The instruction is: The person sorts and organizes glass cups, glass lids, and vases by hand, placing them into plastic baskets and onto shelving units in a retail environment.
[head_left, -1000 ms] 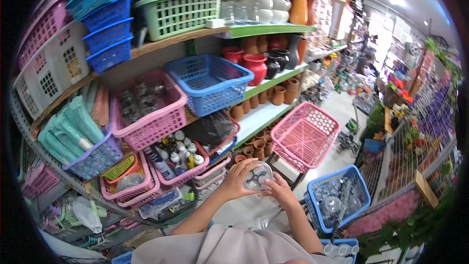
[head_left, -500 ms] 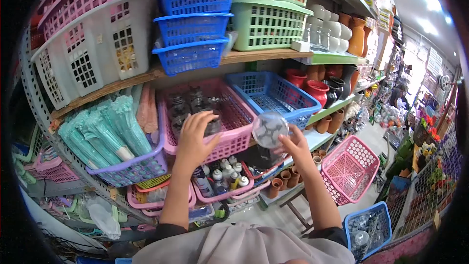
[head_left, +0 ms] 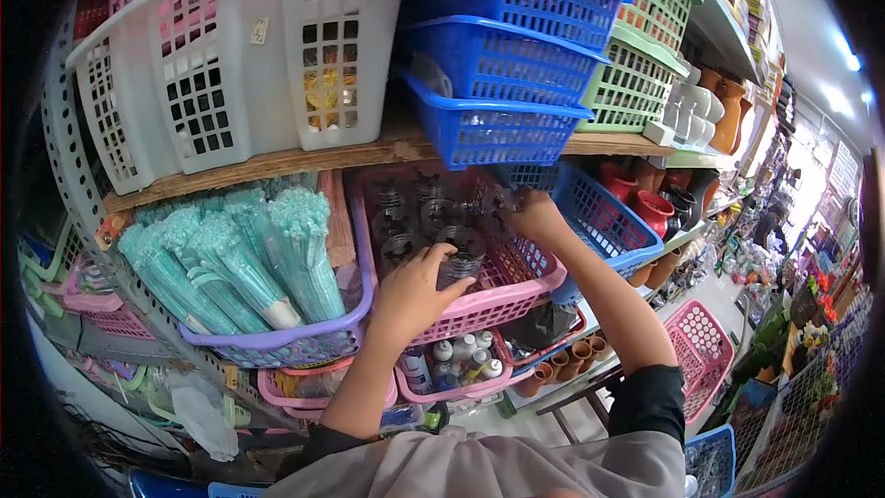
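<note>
A pink basket [head_left: 512,293] on the shelf holds several clear jars with dark star-shaped tops [head_left: 392,221]. My left hand [head_left: 419,290] is at its near left part, fingers apart, its fingertips against a jar [head_left: 464,254] near the front. At the basket's back right is my right hand [head_left: 535,217], fingers bent round a clear object [head_left: 505,201] that is mostly hidden and too small to make out well. Right of the pink basket stands a blue basket [head_left: 613,226].
A purple basket [head_left: 277,343] of teal bundles stands at left. Stacked blue baskets [head_left: 516,60] and a white basket [head_left: 249,65] sit on the wooden shelf [head_left: 369,152] above. Below are bottles [head_left: 466,360] and clay pots [head_left: 562,364]. A pink basket [head_left: 705,350] is at right.
My right hand has moved from in front of the blue basket, where it held a round clear container, into the pink basket's back right. My view has come closer to the shelf and shifted left.
</note>
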Motion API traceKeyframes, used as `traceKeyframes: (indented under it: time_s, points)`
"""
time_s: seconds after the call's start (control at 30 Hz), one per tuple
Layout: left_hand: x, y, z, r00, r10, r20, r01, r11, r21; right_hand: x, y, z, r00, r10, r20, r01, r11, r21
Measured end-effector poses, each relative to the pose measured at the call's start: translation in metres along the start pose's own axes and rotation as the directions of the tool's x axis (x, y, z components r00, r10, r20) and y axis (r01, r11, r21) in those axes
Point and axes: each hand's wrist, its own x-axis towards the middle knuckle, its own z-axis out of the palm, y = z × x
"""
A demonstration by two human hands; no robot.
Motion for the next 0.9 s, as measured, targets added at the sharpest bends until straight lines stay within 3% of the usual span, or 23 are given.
traceKeyframes:
  time_s: [0.03, 0.1, 0.23, 0.3, 0.33, 0.37, 0.4, 0.43, 0.47, 0.5, 0.53, 0.6, 0.7, 0.83, 0.9]
  points:
    - [-0.001, 0.000, 0.000, 1.000, -0.006, -0.002, 0.006, 1.000, -0.001, 0.010, -0.009, 0.002, 1.000, -0.004, 0.005, 0.004, 1.000, 0.000]
    - [0.000, 0.000, 0.000, 1.000, -0.001, -0.014, 0.000, 1.000, -0.027, 0.030, -0.025, 0.006, 0.935, 0.131, 0.330, -0.032, 0.957, -0.290]
    - [0.000, 0.000, -0.001, 1.000, 0.015, -0.017, -0.016, 0.999, -0.028, 0.054, -0.009, 0.052, 0.961, 0.024, 0.277, 0.077, 0.934, -0.348]
    - [0.000, 0.001, -0.002, 0.999, 0.027, -0.023, -0.027, 0.999, -0.030, 0.060, 0.002, 0.078, 0.980, -0.169, 0.102, 0.196, 0.896, -0.399]
    - [0.000, 0.001, -0.002, 0.999, 0.032, -0.032, -0.033, 0.999, -0.028, 0.060, 0.005, 0.088, 0.981, -0.170, 0.097, 0.195, 0.896, -0.398]
    - [0.000, 0.001, -0.002, 0.999, 0.037, -0.039, -0.038, 0.999, -0.028, 0.059, 0.008, 0.099, 0.917, -0.376, -0.131, 0.287, 0.852, -0.437]
    - [0.000, 0.002, -0.002, 0.998, 0.037, -0.043, -0.038, 0.999, -0.032, 0.060, 0.012, 0.108, 0.763, -0.552, -0.337, 0.354, 0.792, -0.497]
    - [0.001, 0.003, -0.002, 0.999, 0.036, -0.037, -0.038, 0.999, -0.033, 0.068, 0.017, 0.118, 0.767, -0.548, -0.335, 0.350, 0.794, -0.496]
    - [0.001, 0.003, -0.003, 0.999, 0.037, -0.039, -0.038, 0.999, -0.038, 0.077, 0.022, 0.127, 0.949, -0.303, -0.088, 0.231, 0.857, -0.461]
    - [0.001, 0.004, -0.002, 0.999, 0.037, -0.039, -0.039, 0.998, -0.043, 0.082, 0.025, 0.133, 0.984, -0.013, 0.176, 0.094, 0.883, -0.460]
    - [0.000, 0.004, -0.002, 0.999, 0.037, -0.028, -0.038, 0.998, -0.045, 0.073, 0.010, 0.118, 0.984, -0.003, 0.181, 0.087, 0.885, -0.458]
    - [0.000, 0.004, -0.002, 0.997, 0.042, -0.060, -0.045, 0.998, -0.043, 0.046, -0.036, 0.065, 0.953, 0.057, 0.297, 0.162, 0.732, -0.661]
    - [0.000, 0.005, -0.001, 0.998, 0.029, -0.047, -0.031, 0.999, -0.031, 0.066, 0.004, 0.103, 0.984, -0.039, 0.175, 0.148, 0.727, -0.670]
    - [0.000, 0.005, -0.001, 0.999, 0.025, -0.036, -0.027, 0.998, -0.048, 0.059, -0.001, 0.095, 0.978, -0.053, 0.200, 0.178, 0.707, -0.685]
    - [0.000, 0.007, -0.003, 0.999, 0.010, -0.032, -0.012, 0.999, -0.053, 0.057, -0.006, 0.089, 0.985, -0.024, 0.172, 0.127, 0.779, -0.615]
